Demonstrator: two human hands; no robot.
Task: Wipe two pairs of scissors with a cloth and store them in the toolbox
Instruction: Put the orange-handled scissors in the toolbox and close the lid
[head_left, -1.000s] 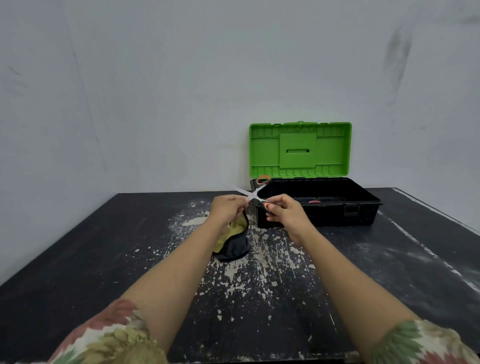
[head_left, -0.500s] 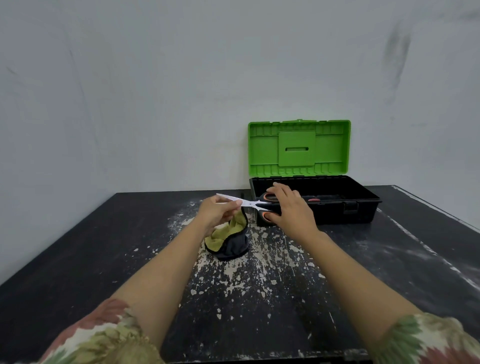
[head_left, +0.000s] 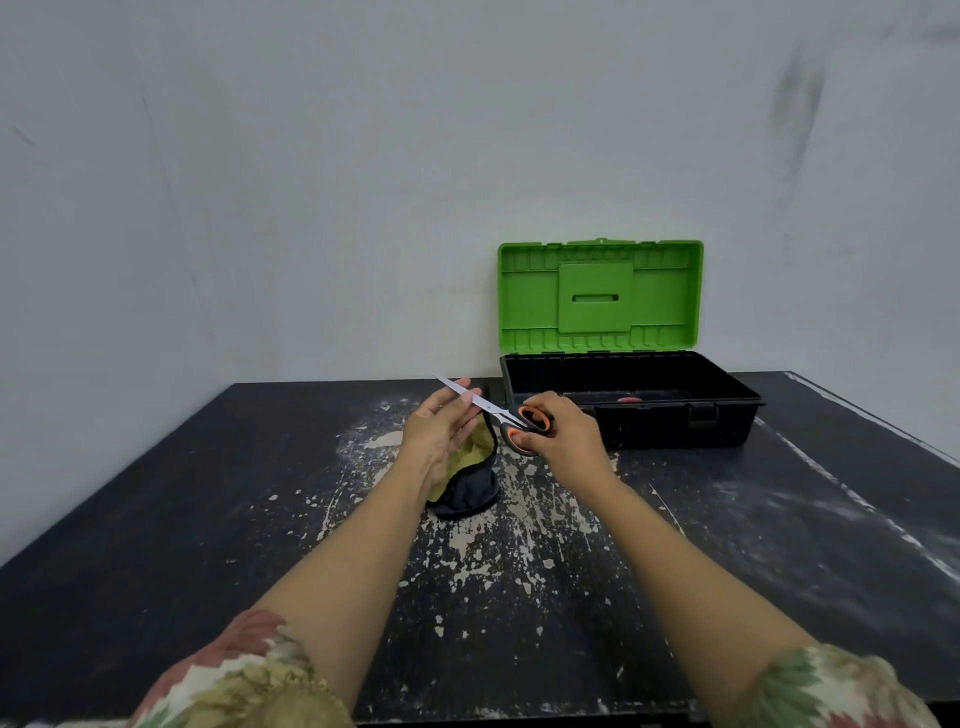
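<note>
A black table (head_left: 208, 519) with worn, chipped paint is carrying an open toolbox (head_left: 631, 410) at the back, green lid standing upright (a reddish item is showing inside, too small to identify). Just left of it, the right hand (head_left: 563, 439) is gripping the orange-and-black handles of the scissors (head_left: 501, 413), blades closed and pointing up-left. The left hand (head_left: 441, 431), fingers loosely extended, is touching the blade while holding a yellow-and-dark cloth (head_left: 467, 478) that is hanging to the table.
</note>
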